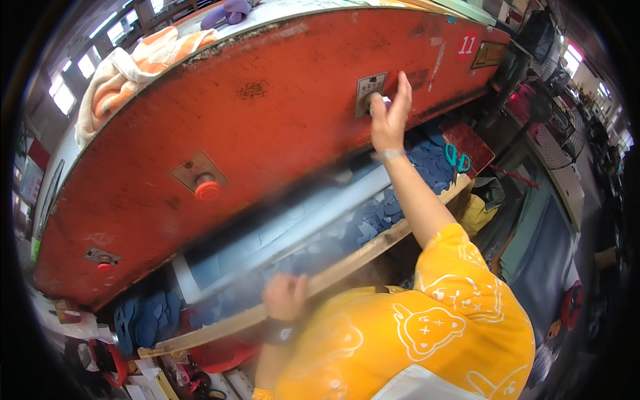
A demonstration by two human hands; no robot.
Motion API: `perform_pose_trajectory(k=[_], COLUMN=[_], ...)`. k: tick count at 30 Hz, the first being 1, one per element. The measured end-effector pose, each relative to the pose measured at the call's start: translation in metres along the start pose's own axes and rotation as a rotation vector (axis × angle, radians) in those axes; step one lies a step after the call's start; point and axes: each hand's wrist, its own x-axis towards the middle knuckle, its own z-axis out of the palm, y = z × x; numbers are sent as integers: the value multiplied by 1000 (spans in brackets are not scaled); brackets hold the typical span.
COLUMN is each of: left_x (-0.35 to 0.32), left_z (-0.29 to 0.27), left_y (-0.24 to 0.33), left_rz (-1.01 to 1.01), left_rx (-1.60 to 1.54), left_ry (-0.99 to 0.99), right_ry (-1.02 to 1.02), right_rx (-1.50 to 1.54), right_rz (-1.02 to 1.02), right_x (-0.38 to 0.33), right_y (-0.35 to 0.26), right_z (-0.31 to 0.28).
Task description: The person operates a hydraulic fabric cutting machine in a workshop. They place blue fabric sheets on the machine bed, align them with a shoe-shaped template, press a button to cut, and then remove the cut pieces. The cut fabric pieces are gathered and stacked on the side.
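My right hand (390, 120) is raised to the front of a large red machine (280, 87). Its fingers point upward and apart, with the thumb at a small button on a metal plate (367, 85) that it partly covers. Lower down, my left hand (285, 297) is beside a long wooden bar (360, 257), near my body. Motion smears its fingers, so their shape is unclear. Between the two hands, a white slab-like board (293, 230) lies under the machine, with blue cut scraps (383, 213) along it.
A red mushroom button (207, 189) and a smaller red button (105, 267) stick out of the machine front. Teal-handled scissors (458, 159) sit at the bar's right end. An orange-and-white towel (133, 67) drapes over the machine top. A black fan (537, 107) stands far right.
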Motion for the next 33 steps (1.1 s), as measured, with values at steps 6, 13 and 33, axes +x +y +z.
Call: perform_pose_trajectory(k=[6, 13, 33], left_x=[-16, -11, 2], left_z=[8, 10, 6], left_y=[19, 16, 9], left_rz=[-41, -31, -66], left_rx=[203, 229, 160], left_ry=[33, 13, -100], right_ry=[-799, -1039, -1815], right_rx=[-42, -228, -174], right_rz=[56, -252, 303], right_x=[-116, -162, -66], right_y=[-22, -36, -41], right_z=[-143, -160, -108])
